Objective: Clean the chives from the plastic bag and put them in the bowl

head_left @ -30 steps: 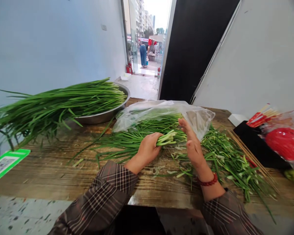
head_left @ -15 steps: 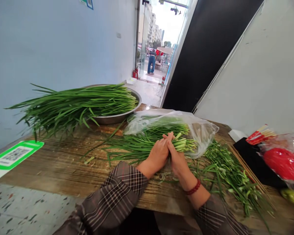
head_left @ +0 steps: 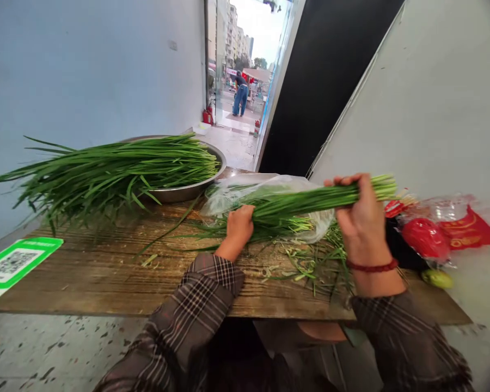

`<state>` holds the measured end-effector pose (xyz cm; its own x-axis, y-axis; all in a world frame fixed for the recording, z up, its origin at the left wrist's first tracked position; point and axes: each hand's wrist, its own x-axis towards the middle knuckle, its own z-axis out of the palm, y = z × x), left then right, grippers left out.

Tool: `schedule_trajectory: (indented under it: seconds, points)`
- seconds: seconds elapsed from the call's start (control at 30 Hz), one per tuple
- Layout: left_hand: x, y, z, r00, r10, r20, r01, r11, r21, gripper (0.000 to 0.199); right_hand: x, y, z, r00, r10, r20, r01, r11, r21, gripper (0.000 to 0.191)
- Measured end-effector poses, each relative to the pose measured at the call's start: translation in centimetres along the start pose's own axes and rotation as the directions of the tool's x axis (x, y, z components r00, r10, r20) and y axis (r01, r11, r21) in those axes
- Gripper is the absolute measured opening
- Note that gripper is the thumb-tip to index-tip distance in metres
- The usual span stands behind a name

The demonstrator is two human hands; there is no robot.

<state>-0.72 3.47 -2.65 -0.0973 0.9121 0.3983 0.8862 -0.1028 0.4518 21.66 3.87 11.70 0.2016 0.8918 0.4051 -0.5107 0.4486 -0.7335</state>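
My right hand (head_left: 363,226) is closed around the pale stem end of a bunch of garlic chives (head_left: 298,201), raised above the table and slanting up to the right. At the leafy end my left hand (head_left: 240,224) is closed on the same bunch, low over the wood; its fingertips are hidden. More chives lie under the bunch, partly inside a clear plastic bag (head_left: 224,198). Loose trimmed leaves (head_left: 310,261) are scattered on the table beneath my right hand.
A steel basin (head_left: 183,193) heaped with chives stands at the back left. A green QR-code card (head_left: 20,264) lies on the wooden table (head_left: 118,277). Red packages in plastic (head_left: 428,234) and a yellow-green item (head_left: 438,278) sit at the right. A person (head_left: 240,95) stands outside the doorway.
My hands were together over the chives. Now my right hand has lifted the stem end up and right, and my left has moved left to the leaves. The view has shifted.
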Motion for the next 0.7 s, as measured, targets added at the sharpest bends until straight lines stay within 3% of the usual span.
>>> schedule_trajectory:
  seconds: [0.1,0.23,0.4,0.53,0.7]
  points:
    - [1.0,-2.0,0.4,0.997,-0.073,-0.007,0.073,0.997,-0.022,0.042,2.5,-4.0,-2.1,0.99,-0.125,-0.067,0.127,0.991,0.029,0.023]
    - [1.5,-3.0,0.4,0.997,-0.079,-0.016,0.078,0.995,-0.059,0.043,4.0,-6.8,-4.7,0.98,-0.135,-0.148,0.146,0.987,0.067,0.021]
    - [1.3,-4.0,-3.3,1.0,-0.004,0.002,0.004,0.996,-0.094,0.053,4.7,-8.2,-7.0,0.976,-0.131,-0.175,0.159,0.974,0.162,0.023]
    - [0.9,-4.0,-7.9,0.997,0.043,0.063,-0.032,0.985,-0.168,0.045,3.9,-8.9,-7.3,0.995,-0.101,-0.009,0.101,0.98,0.173,0.023]
    - [-0.5,-0.8,-11.4,0.996,0.085,-0.038,-0.093,0.957,-0.274,0.04,1.7,-9.0,-6.3,0.969,-0.086,0.234,0.044,0.983,0.179,0.02]
